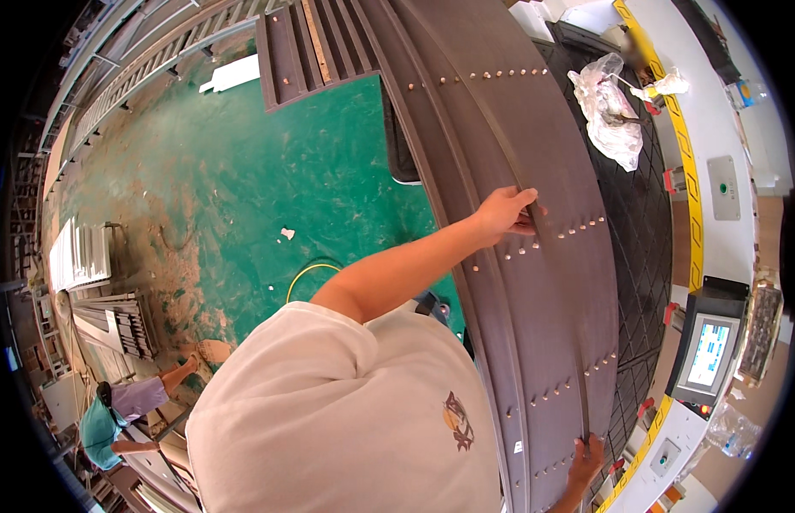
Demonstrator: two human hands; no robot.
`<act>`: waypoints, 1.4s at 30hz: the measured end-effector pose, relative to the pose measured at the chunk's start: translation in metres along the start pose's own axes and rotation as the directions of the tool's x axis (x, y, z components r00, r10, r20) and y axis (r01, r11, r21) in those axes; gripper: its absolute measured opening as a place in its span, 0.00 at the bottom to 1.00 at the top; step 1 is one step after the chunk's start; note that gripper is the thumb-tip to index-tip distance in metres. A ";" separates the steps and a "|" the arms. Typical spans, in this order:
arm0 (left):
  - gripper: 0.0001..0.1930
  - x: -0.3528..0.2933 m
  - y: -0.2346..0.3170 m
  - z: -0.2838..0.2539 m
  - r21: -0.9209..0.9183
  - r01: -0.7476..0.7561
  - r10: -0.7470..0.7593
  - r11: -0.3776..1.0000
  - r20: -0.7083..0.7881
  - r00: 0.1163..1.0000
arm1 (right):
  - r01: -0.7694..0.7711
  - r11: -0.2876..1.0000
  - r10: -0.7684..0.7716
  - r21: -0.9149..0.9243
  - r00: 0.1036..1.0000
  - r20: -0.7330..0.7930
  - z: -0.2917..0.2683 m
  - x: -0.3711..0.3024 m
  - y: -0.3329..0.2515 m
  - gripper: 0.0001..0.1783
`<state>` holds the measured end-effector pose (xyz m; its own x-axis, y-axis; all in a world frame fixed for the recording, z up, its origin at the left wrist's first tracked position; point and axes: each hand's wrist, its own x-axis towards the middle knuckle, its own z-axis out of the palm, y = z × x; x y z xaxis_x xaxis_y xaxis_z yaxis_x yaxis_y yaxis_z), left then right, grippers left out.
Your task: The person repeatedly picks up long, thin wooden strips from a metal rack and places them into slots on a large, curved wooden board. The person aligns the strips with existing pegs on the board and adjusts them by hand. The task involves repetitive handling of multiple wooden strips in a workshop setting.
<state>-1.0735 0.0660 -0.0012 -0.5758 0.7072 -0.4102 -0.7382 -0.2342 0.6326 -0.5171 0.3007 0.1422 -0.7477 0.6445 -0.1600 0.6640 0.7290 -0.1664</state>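
Note:
Long dark brown boards (551,291) stretch away beside me, crossed by rows of small pale round plugs (521,251). My left hand (507,214) reaches across them with its fingers bent round the raised edge of one long brown board (581,389), near a row of plugs. Lower down, at the near part of that same edge, my right hand (585,462) is closed on it; part of this hand's grip is hidden.
Right of the boards stands a white machine with a yellow-striped edge (690,171) and a control screen (709,352). A plastic bag (609,111) lies on the dark surface beside it. Brown slats (320,43) are at the far end. A person (107,423) bends at lower left.

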 end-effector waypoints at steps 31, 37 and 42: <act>0.27 0.189 0.198 -0.259 0.950 0.154 0.615 -0.271 0.048 0.787 | 0.014 0.999 -0.008 -0.050 0.992 0.122 0.146 0.001 -0.012 0.15; 0.24 0.192 0.187 -0.244 0.956 0.131 0.612 -0.263 0.060 0.788 | -0.018 0.996 0.029 -0.092 0.992 0.121 0.156 -0.009 -0.007 0.15; 0.22 0.195 0.203 -0.256 0.510 0.174 0.310 -0.842 0.195 0.930 | -0.018 0.989 0.030 -0.143 0.996 0.084 0.165 -0.004 -0.003 0.16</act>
<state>-1.4252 -0.0142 -0.1209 -0.6961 0.7157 -0.0569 0.7011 0.6605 -0.2687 -0.5145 0.2579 -0.0173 -0.7239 0.6446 -0.2459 0.6691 0.7429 -0.0223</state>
